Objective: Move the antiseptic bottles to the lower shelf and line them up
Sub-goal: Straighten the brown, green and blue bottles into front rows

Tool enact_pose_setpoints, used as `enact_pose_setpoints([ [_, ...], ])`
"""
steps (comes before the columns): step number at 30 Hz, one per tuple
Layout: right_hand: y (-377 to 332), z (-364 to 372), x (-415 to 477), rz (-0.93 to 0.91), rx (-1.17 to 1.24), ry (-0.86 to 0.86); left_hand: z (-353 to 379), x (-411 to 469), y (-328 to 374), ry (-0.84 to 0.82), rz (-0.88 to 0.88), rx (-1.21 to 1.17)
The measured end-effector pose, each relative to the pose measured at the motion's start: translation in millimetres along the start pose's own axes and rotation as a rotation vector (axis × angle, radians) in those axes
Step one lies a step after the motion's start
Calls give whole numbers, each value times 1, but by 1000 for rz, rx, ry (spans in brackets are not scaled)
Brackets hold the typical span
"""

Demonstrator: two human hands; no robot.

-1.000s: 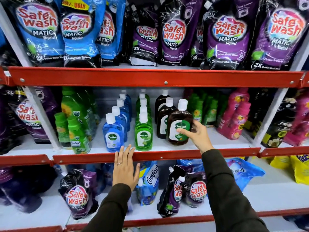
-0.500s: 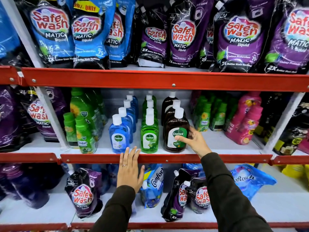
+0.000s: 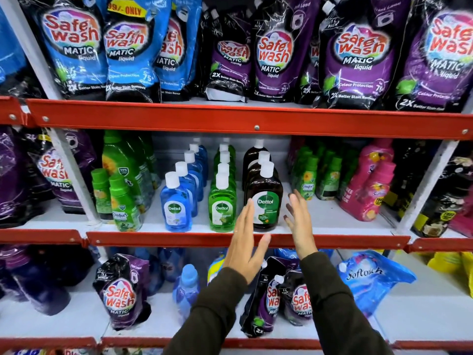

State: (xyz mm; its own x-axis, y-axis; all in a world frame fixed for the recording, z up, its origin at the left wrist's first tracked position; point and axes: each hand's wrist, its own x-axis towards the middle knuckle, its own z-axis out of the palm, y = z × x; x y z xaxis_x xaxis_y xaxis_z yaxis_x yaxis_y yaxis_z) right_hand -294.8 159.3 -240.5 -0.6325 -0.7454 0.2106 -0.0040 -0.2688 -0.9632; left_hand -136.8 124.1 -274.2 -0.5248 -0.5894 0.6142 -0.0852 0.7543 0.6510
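Hands either side of front brown Dettol bottle (image 3: 265, 201) on middle shelf (image 3: 245, 239), left hand (image 3: 247, 239) flat and spread, right hand (image 3: 300, 221) open, neither gripping, blue bottles (image 3: 179, 201) and green bottles (image 3: 222, 198) in rows alongside.

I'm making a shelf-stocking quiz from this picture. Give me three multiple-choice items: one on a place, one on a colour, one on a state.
1. Where does the front brown Dettol bottle stand?
A. Top shelf
B. Middle shelf
C. Bottom shelf

2. What colour is the Dettol row directly left of the brown row?
A. Green
B. Pink
C. Yellow

3. How are the two hands?
A. Both closed on a bottle
B. Both open, holding nothing
C. One grips a pouch

Answers: 1 B, it stands at the middle shelf front edge. 2 A, the green Dettol bottle is beside it. 3 B, the left hand and right hand flank the bottle with fingers spread.
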Motion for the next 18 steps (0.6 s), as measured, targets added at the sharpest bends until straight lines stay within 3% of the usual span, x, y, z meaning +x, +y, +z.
enact_pose_setpoints([
  [4,3,7,-9,33,29,-51,20,31,21,12,-402,-305],
  [6,7,12,-9,30,34,-70,23,42,21,53,-502,-359],
  [18,13,12,-8,-6,-25,-40,24,54,2,136,-486,-360],
])
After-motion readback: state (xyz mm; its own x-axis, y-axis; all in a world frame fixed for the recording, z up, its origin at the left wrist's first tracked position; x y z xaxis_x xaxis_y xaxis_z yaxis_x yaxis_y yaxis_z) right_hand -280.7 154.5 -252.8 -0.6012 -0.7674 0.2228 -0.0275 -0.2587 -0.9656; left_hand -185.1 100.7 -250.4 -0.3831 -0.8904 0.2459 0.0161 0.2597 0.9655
